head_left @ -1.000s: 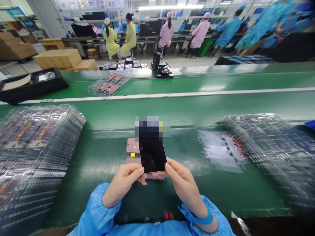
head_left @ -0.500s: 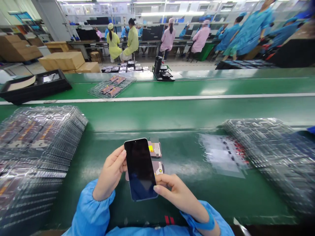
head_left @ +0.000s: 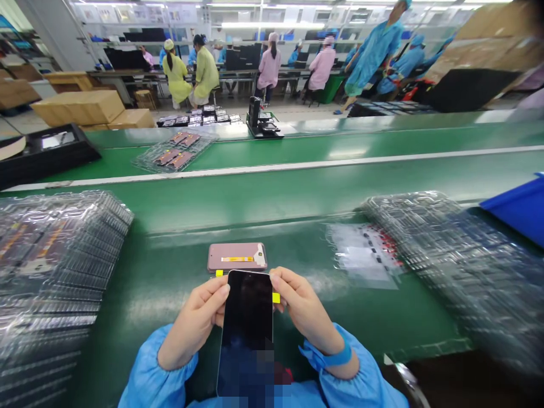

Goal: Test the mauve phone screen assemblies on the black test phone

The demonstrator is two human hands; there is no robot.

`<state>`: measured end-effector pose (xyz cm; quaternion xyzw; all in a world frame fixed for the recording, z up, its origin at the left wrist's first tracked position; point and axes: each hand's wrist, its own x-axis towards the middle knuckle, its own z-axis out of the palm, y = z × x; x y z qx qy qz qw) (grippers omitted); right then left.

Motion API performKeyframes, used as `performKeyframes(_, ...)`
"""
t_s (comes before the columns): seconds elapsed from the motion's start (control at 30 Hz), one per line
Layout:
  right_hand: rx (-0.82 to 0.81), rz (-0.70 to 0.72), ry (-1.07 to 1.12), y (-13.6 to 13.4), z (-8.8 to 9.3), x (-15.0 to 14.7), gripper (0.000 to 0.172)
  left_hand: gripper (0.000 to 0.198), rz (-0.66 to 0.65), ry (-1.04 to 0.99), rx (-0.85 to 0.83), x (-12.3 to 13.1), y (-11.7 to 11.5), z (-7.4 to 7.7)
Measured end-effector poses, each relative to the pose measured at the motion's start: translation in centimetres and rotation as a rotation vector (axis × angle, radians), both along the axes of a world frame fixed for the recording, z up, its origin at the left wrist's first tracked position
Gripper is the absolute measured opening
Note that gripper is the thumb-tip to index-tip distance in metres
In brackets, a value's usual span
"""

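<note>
Between my two hands is a smartphone [head_left: 249, 317] with its dark glass face up and its lower end close to my body. My left hand [head_left: 202, 317] pinches its upper left edge. At its upper right corner, my right hand [head_left: 301, 309] grips with thumb and fingers. A yellow tab [head_left: 276, 297] shows beside the right fingers, and another yellow tab [head_left: 219, 273] near the phone's top left; what they belong to is hidden. Just beyond the phone lies a brownish phone screen panel [head_left: 216, 256], with an orange flex cable [head_left: 238, 259] on its back.
Stacked clear plastic trays [head_left: 97, 243] stand at left, with more trays [head_left: 442, 243] at right. White plastic film sheets [head_left: 361, 258] lie inside the right stack. A blue bin [head_left: 518, 209] is far right. Beyond the green bench [head_left: 297, 192] are a tray of panels [head_left: 176, 150] and a black fixture [head_left: 261, 122].
The phone has come closer to my body and turned straighter. My right hand has shifted from its lower right edge to its upper right corner. The panel beyond shows more fully.
</note>
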<state>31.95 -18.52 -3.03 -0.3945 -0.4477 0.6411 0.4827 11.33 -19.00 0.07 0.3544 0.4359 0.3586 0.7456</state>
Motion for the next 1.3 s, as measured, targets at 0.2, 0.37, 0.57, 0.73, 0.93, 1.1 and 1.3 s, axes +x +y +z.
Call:
performKeyframes(0.2,0.000,-0.023,-0.001,-0.1,0.2,-0.1,0.048,0.043,-0.054,0.051,0.075,0.1,-0.5,0.5)
performKeyframes(0.37,-0.017,-0.031,0.009,-0.2,0.2,-0.3,0.050,0.041,-0.051,0.075,0.128,0.3,-1.0,0.9)
performKeyframes(0.57,-0.030,-0.004,-0.013,0.2,0.2,-0.5,0.053,0.049,-0.070,0.010,0.104,0.2,-0.7,0.0)
performKeyframes(0.73,0.039,0.030,-0.109,2.4,-0.3,0.6,0.050,0.044,-0.257,0.144,0.102,-0.8,2.0,0.9)
performKeyframes(0.93,0.138,-0.286,-0.188,6.8,-3.7,3.1,0.053,0.028,0.159,0.172,0.129,-3.0,10.7,2.4)
performKeyframes(1.1,0.136,-0.420,-0.207,8.3,-7.0,4.1,0.058,0.025,0.538,0.215,0.184,-4.9,19.9,1.1)
performKeyframes(1.3,0.113,-0.403,-0.235,7.9,-7.7,4.1,0.059,0.036,0.782,0.413,0.227,-7.9,22.1,0.6)
